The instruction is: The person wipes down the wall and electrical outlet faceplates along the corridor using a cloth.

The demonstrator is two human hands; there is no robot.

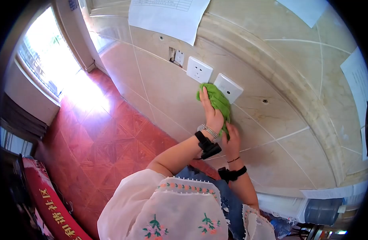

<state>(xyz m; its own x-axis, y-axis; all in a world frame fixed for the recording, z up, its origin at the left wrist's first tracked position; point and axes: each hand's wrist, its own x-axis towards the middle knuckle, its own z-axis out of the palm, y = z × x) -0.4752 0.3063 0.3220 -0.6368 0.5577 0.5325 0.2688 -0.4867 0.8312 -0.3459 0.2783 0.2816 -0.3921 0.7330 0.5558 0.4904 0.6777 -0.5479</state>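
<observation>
A crumpled green cloth (218, 99) lies against the tiled wall, just below two white wall plates. My left hand (214, 118) presses on it, the fingers reaching up along its left side. My right hand (232, 140) is lower down, its fingers at the hanging lower end of the cloth. The upper edge of the cloth touches or nearly touches the white socket (199, 69) and the neighbouring plate (228, 88) with a round dark hole. Part of the right fingers is hidden by the cloth and the left wrist.
An open wall box (176, 56) sits left of the socket. A printed sheet (168, 16) hangs above. Red patterned floor (108, 152) runs toward a bright doorway (50, 52). At lower right stands a large water bottle (323, 211); a red banner (52, 204) is at lower left.
</observation>
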